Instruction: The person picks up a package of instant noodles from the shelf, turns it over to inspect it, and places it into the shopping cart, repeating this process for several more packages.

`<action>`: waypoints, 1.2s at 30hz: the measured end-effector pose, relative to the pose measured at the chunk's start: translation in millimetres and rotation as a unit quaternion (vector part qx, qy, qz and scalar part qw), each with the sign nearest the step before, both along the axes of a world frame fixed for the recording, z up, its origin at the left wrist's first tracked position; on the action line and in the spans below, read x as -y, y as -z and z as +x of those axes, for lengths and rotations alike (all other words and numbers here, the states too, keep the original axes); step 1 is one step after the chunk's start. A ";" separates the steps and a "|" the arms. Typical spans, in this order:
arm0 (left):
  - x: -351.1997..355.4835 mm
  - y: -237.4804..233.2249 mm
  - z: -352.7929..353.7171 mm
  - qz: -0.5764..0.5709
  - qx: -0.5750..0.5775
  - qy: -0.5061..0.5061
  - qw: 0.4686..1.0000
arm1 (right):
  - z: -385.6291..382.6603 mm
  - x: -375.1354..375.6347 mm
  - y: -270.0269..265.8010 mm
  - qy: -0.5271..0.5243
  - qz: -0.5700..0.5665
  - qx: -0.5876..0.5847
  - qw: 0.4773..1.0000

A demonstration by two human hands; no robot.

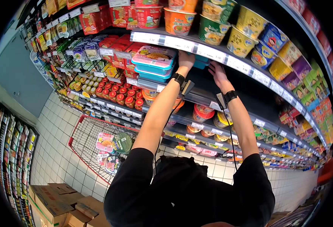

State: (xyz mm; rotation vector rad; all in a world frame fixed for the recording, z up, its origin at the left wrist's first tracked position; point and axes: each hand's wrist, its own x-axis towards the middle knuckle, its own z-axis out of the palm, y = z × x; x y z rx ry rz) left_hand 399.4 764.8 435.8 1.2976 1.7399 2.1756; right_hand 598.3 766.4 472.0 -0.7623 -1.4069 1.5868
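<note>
Both my arms reach forward into a store shelf beneath a row of price labels. My left hand (186, 60) is between a front stack of blue plastic food boxes (154, 62) with pink printed lids and more blue boxes (200, 61) deeper in the shelf. Its fingers are mostly hidden among the boxes and by the shelf edge. To the right of the deeper boxes, my right hand (218, 73) has its fingers stretched out and apart, fingertips close to the boxes' right side and nothing in the palm. A black strap with a small device sits on each wrist.
Instant noodle cups (212, 30) line the shelf above. Red-lidded jars (117, 92) stand lower left, and noodle bowls (203, 112) sit below my arms. A shopping cart (84, 159) holding several packages is at my left, with cardboard boxes (55, 202) behind it.
</note>
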 end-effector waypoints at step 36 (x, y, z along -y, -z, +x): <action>120.6 -29.9 71.4 0.007 0.144 0.134 0.980 | 56.7 95.6 -0.9 0.066 0.097 -0.152 0.981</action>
